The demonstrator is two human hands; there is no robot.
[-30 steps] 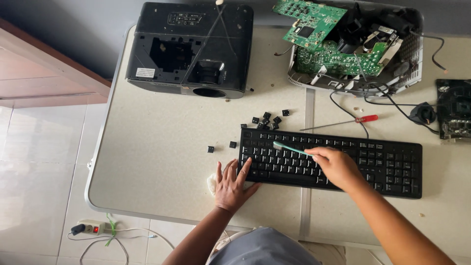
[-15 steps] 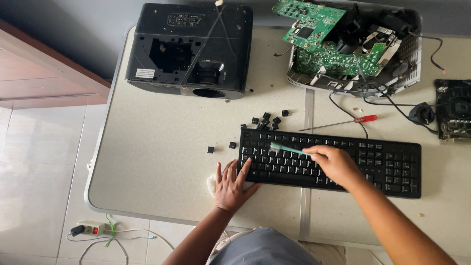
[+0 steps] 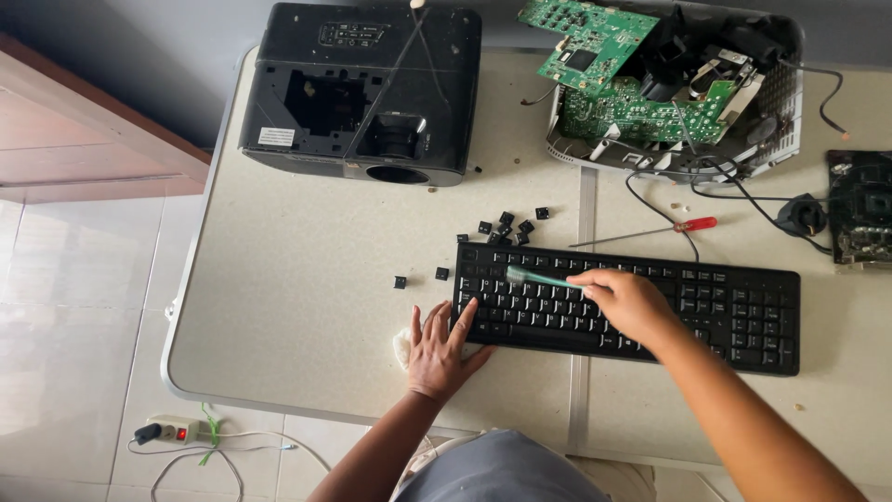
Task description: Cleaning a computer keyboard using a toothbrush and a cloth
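Barely shifted, right hand (image 3: 627,302) grips a slim teal brush (image 3: 537,277) on the black keyboard (image 3: 734,307) — left hand (image 3: 437,349) flat, released.

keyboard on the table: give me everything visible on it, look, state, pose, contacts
The keyboard is a black, full-size plastic board with a number pad at its right end, lying flat across the beige table near the front edge, slightly skewed. The left hand rests at its lower-left corner, fingers on the edge keys. The right hand holds a light green toothbrush, bristles on the upper-left key rows. Loose black keycaps lie just beyond its top-left corner; gaps in the rows are too small to confirm.
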